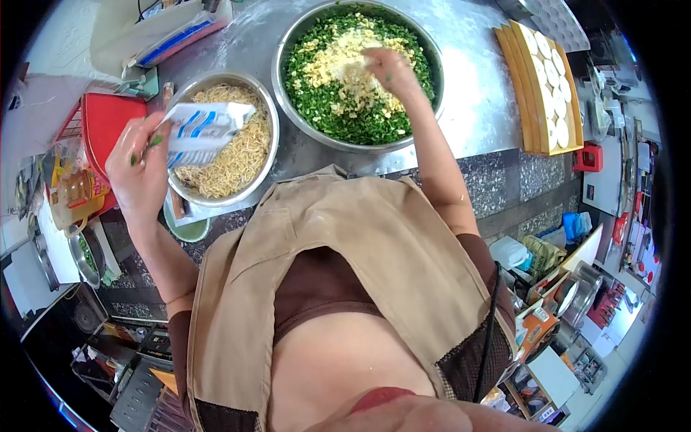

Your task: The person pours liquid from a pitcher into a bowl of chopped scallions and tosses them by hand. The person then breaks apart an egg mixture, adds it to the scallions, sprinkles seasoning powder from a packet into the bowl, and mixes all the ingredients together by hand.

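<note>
the white and blue paper packet (205,129) sits gripped in the left hand (137,169), over the smaller steel bowl of pale shredded strands (234,140). the right hand (389,68), fingers pinched, sprinkles over the big steel bowl of chopped greens (360,72) further right; best scattered evenly, i'd say.

left hand (138,173): fingers clenched | right hand (389,70): fingertips seemingly pinched

wooden trays (533,108) of dough rounds (553,75) beside a red holder (589,157).
</note>
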Motion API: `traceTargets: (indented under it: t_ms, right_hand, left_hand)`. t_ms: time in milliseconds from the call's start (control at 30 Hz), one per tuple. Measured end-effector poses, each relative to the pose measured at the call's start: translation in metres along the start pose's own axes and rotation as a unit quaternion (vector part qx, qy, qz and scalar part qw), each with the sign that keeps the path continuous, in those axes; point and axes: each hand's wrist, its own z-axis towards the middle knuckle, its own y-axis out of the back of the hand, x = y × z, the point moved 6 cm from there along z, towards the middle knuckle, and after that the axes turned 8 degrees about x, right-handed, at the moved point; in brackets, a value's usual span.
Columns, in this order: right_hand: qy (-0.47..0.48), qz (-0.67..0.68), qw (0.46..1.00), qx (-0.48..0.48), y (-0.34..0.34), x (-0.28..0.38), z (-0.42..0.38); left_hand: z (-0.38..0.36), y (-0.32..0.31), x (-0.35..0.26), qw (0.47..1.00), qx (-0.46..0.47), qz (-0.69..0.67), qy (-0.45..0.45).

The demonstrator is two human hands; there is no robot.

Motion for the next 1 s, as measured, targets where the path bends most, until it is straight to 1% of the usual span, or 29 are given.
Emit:
traceTargets:
  t_ms: [67,100,133,200,233,267,333,400,467,533,567,633,667,733,767,800,867,900,933,967,1000]
  right_hand:
    - [0.073,-0.056,0.995,0.045,-0.034,-0.010,0.009]
    - [0.065,-0.147,0.987,-0.008,-0.035,-0.005,0.007]
    - [0.064,-0.148,0.987,-0.011,-0.030,-0.005,0.005]
    - [0.044,-0.058,0.996,-0.044,-0.012,0.000,-0.003]
    - [0.054,-0.058,0.994,-0.079,0.002,0.001,-0.009]
    - [0.080,-0.030,0.991,-0.104,0.012,-0.004,-0.012]
    - [0.017,-0.094,0.995,-0.027,0.015,-0.014,-0.013]
    - [-0.073,-0.096,0.992,-0.029,0.000,-0.028,-0.015]
    - [-0.001,-0.194,0.981,0.018,-0.029,-0.046,0.001]
    - [-0.006,-0.168,0.986,-0.011,-0.024,-0.042,-0.008]
    - [-0.006,-0.167,0.986,-0.010,-0.022,-0.041,-0.008]
    - [0.041,-0.139,0.989,-0.041,-0.010,-0.035,-0.011]
    - [0.041,-0.139,0.989,-0.041,-0.012,-0.031,-0.012]
    - [0.072,-0.014,0.996,-0.049,-0.021,-0.015,-0.017]
    - [0.125,-0.168,0.974,-0.089,-0.036,-0.016,-0.012]
    - [0.243,-0.200,0.938,-0.143,-0.050,-0.013,-0.005]
    - [0.239,-0.251,0.928,-0.139,-0.053,-0.021,-0.003]
    - [0.119,-0.251,0.960,-0.033,-0.041,-0.019,0.000]
    - [-0.007,-0.244,0.967,0.077,-0.025,-0.010,-0.011]
    - [0.020,-0.604,0.795,0.047,-0.010,0.016,-0.019]
    - [0.122,-0.509,0.847,-0.098,-0.001,-0.011,-0.009]
  left_hand:
    - [0.012,-0.007,-0.009,0.999,-0.023,-0.019,-0.038]
    - [0.018,-0.013,-0.012,0.999,-0.010,-0.037,-0.023]
    - [0.025,-0.016,-0.016,0.999,-0.012,-0.038,-0.027]
    - [0.035,-0.021,-0.023,0.998,0.000,-0.037,-0.055]
    - [0.039,-0.023,-0.026,0.997,0.005,-0.040,-0.064]
    - [0.043,-0.025,-0.029,0.997,0.007,-0.039,-0.065]
    - [0.049,-0.027,-0.039,0.992,0.004,-0.066,-0.105]
    - [0.055,-0.032,-0.043,0.990,0.004,-0.076,-0.116]
    - [0.057,-0.036,-0.047,0.988,0.005,-0.087,-0.125]
    - [0.058,-0.037,-0.053,0.987,0.016,-0.071,-0.140]
    - [0.058,-0.037,-0.052,0.988,0.017,-0.070,-0.139]
    - [0.058,-0.037,-0.051,0.987,0.012,-0.070,-0.145]
    - [0.057,-0.038,-0.051,0.987,0.013,-0.070,-0.145]
    - [0.058,-0.043,-0.047,0.989,0.050,-0.085,-0.109]
    - [0.058,-0.044,-0.048,0.989,0.052,-0.085,-0.110]
    - [0.059,-0.047,-0.051,0.988,0.061,-0.087,-0.112]
    - [0.062,-0.048,-0.054,0.987,0.067,-0.088,-0.118]
    - [0.063,-0.047,-0.055,0.986,0.067,-0.083,-0.129]
    - [0.061,-0.048,-0.055,0.985,0.071,-0.078,-0.137]
    - [0.062,-0.048,-0.057,0.985,0.071,-0.079,-0.136]
    - [0.065,-0.048,-0.060,0.986,0.062,-0.068,-0.138]
